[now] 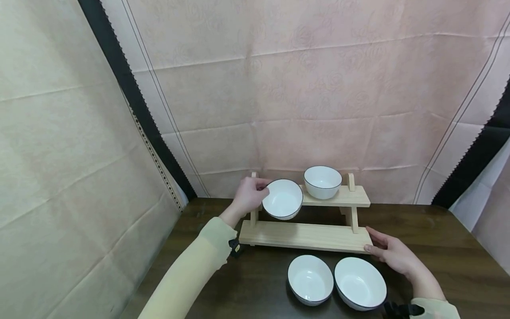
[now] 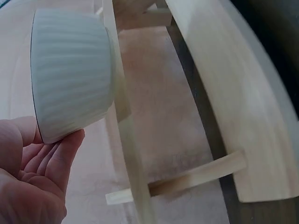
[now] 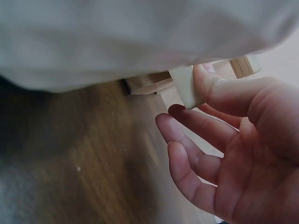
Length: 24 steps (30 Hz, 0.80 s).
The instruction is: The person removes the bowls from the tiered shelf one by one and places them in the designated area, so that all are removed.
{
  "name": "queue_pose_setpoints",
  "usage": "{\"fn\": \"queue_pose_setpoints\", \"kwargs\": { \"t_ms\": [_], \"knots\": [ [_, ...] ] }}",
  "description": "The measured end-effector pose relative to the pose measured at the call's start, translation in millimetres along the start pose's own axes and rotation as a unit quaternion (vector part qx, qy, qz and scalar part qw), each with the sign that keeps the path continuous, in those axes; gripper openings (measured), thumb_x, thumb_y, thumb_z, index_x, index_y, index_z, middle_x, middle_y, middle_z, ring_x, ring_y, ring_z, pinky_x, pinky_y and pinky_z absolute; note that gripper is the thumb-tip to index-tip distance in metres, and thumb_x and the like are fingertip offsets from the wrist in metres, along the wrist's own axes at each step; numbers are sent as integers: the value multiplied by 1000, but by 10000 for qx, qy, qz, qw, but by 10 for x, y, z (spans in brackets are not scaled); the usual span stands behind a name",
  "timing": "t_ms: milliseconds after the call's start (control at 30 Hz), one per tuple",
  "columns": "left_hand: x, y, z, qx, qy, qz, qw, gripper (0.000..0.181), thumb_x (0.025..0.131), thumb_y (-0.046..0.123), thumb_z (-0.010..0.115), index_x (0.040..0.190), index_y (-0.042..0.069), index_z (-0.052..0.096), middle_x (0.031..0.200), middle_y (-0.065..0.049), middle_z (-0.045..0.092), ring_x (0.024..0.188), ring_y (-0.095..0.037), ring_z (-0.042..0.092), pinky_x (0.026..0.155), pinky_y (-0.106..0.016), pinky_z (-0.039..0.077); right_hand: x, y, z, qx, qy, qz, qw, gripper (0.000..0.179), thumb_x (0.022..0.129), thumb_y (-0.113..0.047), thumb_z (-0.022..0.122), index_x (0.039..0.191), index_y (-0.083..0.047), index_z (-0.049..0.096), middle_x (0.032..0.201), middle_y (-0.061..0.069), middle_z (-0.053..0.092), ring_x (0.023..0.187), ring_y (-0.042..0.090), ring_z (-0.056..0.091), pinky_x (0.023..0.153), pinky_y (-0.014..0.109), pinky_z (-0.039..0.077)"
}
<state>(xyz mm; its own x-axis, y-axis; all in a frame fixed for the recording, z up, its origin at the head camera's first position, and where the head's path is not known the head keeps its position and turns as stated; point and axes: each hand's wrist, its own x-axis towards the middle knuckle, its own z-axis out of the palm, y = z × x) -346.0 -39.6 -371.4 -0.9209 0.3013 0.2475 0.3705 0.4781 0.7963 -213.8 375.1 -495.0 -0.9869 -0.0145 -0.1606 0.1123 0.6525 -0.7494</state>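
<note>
Head view, left hand: the left hand (image 1: 249, 194) grasps a dark-rimmed white bowl (image 1: 282, 198) by its left edge; this bowl lies just right of the fingers, at the left part of the upper shelf (image 1: 356, 198).
Head view, right hand: the right hand (image 1: 392, 254) grasps the right end of the lower shelf (image 1: 303, 235), with the held bowl well apart, up and to its left.
Head view, bowls: four counted; one in the left hand, a second bowl (image 1: 322, 182) on the upper shelf, and a left front bowl (image 1: 310, 280) beside a right front bowl (image 1: 360, 283) on the counter (image 1: 247, 290), in front of the rack.
Head view, rack: one, wooden, with two shelves.
Left wrist view, held bowl: one bowl, thumb at the rim and fingertips against its ribbed outer wall; whether its base touches the upper shelf, I cannot tell.
Right wrist view, shelf corner: one, between thumb and forefinger, the other fingers loosely bent below.
Right wrist view, white shape: one large, blurred white surface (image 3: 140, 37) above the hand.
</note>
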Motion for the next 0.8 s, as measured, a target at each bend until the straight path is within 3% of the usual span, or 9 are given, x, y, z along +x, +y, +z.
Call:
{"fn": "queue_pose_setpoints", "kwargs": {
  "t_ms": [167,333,533,800],
  "knots": [
    [-156,-33,48,-225,-115,12,9997,32,104,9,63,131,6,79,125,-13,82,103,-18,76,80,-26,64,3,18,-1,7,-9,33,10000,81,109,-32,66,169,5,26,162,43,41,135,51,65,96,52,65],
    [-307,-93,93,-430,-371,46,9984,31,105,7,64,132,5,78,128,-14,81,109,-20,78,88,-31,67,3,16,8,-4,1,38,10000,81,109,-32,66,169,5,27,162,43,41,134,51,65,96,51,65],
    [-464,-217,92,-316,-529,33,9981,28,105,8,65,129,6,80,127,-14,81,114,-24,77,97,-38,66,8,-4,13,-36,-2,60,10000,81,109,-33,66,169,5,26,162,43,42,134,51,66,97,52,65],
    [-650,-413,80,-261,-661,-185,9973,27,105,9,67,128,5,80,128,-16,81,113,-25,78,89,-34,68,11,-7,11,-54,11,44,10000,81,109,-33,66,169,5,26,162,43,42,132,50,67,95,51,65]
  ]
}}
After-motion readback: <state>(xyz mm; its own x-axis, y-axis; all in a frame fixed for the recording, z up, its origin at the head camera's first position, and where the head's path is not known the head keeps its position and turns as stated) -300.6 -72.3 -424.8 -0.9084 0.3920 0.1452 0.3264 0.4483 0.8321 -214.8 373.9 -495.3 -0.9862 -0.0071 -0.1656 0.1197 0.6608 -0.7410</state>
